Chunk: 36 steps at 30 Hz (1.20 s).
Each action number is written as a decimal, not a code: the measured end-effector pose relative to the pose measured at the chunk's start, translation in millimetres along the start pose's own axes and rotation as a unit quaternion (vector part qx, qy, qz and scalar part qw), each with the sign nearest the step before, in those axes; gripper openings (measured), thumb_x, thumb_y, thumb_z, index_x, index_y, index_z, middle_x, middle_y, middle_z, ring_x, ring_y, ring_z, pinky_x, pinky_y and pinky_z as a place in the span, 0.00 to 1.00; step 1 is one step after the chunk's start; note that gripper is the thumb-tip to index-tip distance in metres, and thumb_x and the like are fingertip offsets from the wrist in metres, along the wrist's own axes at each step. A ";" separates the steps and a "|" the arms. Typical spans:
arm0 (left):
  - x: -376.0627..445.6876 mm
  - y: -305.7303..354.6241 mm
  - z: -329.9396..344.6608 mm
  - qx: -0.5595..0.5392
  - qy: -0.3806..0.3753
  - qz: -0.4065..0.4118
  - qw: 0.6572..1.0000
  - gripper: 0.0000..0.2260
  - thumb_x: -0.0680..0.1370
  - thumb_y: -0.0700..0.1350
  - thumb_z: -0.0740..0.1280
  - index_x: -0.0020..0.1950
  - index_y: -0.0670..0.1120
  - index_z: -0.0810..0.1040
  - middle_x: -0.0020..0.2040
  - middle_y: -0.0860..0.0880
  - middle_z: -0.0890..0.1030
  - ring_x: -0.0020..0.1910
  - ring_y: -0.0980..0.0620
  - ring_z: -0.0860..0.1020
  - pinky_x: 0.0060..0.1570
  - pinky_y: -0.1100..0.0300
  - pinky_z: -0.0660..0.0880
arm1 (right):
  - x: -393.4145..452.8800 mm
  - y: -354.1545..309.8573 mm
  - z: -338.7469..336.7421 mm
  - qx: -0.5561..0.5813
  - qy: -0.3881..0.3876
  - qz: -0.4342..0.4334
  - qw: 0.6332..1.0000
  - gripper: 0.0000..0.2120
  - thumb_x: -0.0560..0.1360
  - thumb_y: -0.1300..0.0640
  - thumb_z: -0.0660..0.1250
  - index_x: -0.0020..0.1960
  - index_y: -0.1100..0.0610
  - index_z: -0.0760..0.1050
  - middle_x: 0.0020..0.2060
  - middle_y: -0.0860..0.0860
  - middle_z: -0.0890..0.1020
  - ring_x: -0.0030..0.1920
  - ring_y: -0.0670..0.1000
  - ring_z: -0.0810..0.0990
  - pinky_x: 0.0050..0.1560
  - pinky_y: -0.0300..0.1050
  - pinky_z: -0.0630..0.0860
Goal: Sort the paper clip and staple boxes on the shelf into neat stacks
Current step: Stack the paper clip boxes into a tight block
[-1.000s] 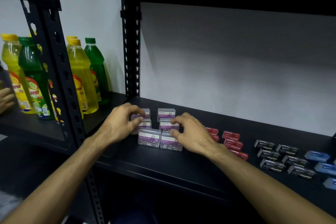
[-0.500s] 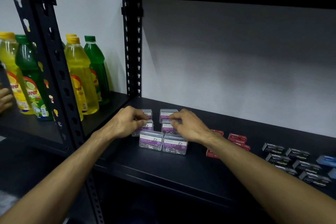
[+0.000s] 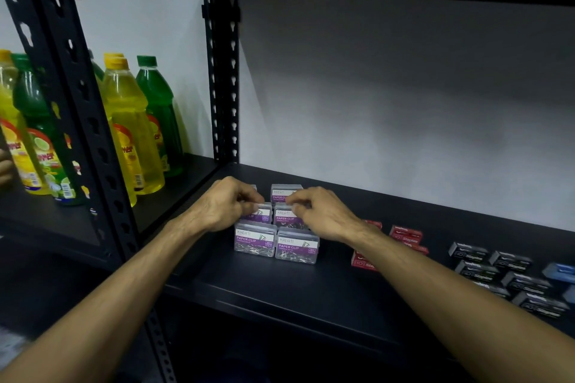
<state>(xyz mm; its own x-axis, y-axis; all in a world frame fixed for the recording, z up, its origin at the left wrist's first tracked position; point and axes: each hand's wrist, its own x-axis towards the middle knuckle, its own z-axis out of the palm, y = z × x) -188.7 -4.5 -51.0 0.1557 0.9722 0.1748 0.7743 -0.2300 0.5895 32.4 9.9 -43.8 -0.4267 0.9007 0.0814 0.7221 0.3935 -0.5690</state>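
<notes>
Several clear paper clip boxes with purple labels stand in two columns on the black shelf (image 3: pixel 280 289). The front pair (image 3: pixel 255 239) (image 3: pixel 297 247) is untouched. My left hand (image 3: pixel 224 202) curls its fingertips on the top of the middle left box (image 3: pixel 263 214). My right hand (image 3: pixel 320 214) pinches the top of the middle right box (image 3: pixel 286 219). A back right box (image 3: pixel 286 191) shows above my fingers; the back left one is mostly hidden. Red staple boxes (image 3: pixel 406 233) lie to the right, partly behind my right forearm.
Black staple boxes (image 3: pixel 510 260) and blue ones (image 3: pixel 560 270) lie further right. Yellow and green bottles (image 3: pixel 130 127) fill the neighbouring bay on the left, beyond the perforated black uprights (image 3: pixel 222 71). A white wall backs the shelf. An upper shelf hangs overhead.
My right hand has moved from the front right box back to the middle right one. The left hand's fingers have come down onto the middle left box. The boxes have stayed in place.
</notes>
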 end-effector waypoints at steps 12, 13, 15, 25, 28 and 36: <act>-4.3 4.3 0.5 -0.022 -0.028 0.012 0.999 0.08 0.79 0.43 0.68 0.52 0.53 0.86 0.46 0.59 0.85 0.46 0.62 0.82 0.46 0.65 0.78 | -12.2 3.0 -6.2 0.005 -0.001 0.004 1.000 0.13 0.82 0.57 0.61 0.63 0.52 0.79 0.64 0.48 0.79 0.55 0.41 0.75 0.55 0.36 0.70; -6.4 4.3 0.1 -0.022 -0.033 0.014 0.999 0.09 0.79 0.43 0.68 0.52 0.54 0.86 0.47 0.59 0.85 0.46 0.63 0.82 0.48 0.64 0.79 | -14.8 3.3 -6.4 0.008 -0.001 0.004 1.000 0.13 0.82 0.57 0.61 0.64 0.52 0.79 0.64 0.48 0.79 0.57 0.42 0.75 0.56 0.36 0.69; -9.8 4.5 -0.4 -0.020 -0.037 0.019 0.999 0.10 0.79 0.42 0.67 0.53 0.54 0.85 0.48 0.59 0.85 0.48 0.63 0.82 0.52 0.62 0.79 | -20.1 4.1 -6.2 0.012 0.001 0.006 1.000 0.13 0.81 0.57 0.62 0.64 0.52 0.79 0.65 0.48 0.79 0.61 0.43 0.76 0.59 0.36 0.69; -21.8 10.6 -3.2 -0.039 -0.068 0.022 0.997 0.10 0.79 0.50 0.69 0.59 0.55 0.82 0.52 0.60 0.83 0.52 0.63 0.80 0.58 0.59 0.77 | -32.2 -0.8 -7.0 -0.001 -0.014 0.009 1.000 0.20 0.79 0.45 0.64 0.69 0.48 0.74 0.65 0.47 0.77 0.60 0.44 0.75 0.63 0.42 0.70; -25.8 16.0 -7.5 -0.029 -0.079 0.026 0.996 0.23 0.73 0.57 0.73 0.68 0.56 0.75 0.57 0.63 0.77 0.56 0.64 0.76 0.55 0.68 0.73 | -32.2 -0.7 -7.6 -0.048 -0.046 0.004 0.998 0.33 0.73 0.37 0.68 0.74 0.45 0.66 0.70 0.47 0.72 0.66 0.48 0.73 0.65 0.49 0.71; -24.3 20.0 -5.8 0.065 -0.141 0.009 0.988 0.30 0.72 0.45 0.76 0.73 0.51 0.71 0.61 0.57 0.76 0.59 0.57 0.75 0.60 0.64 0.71 | -33.1 -2.9 -2.2 -0.139 -0.067 -0.021 0.988 0.40 0.70 0.47 0.75 0.77 0.49 0.62 0.72 0.48 0.70 0.68 0.51 0.72 0.66 0.49 0.71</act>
<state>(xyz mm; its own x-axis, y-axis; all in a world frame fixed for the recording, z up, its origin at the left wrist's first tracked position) -180.5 -32.9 -38.9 0.3208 0.9456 -0.0533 0.8390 -0.2576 0.4793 45.7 -20.7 -43.0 -0.5150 0.8569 -0.0201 0.8158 0.4828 -0.3183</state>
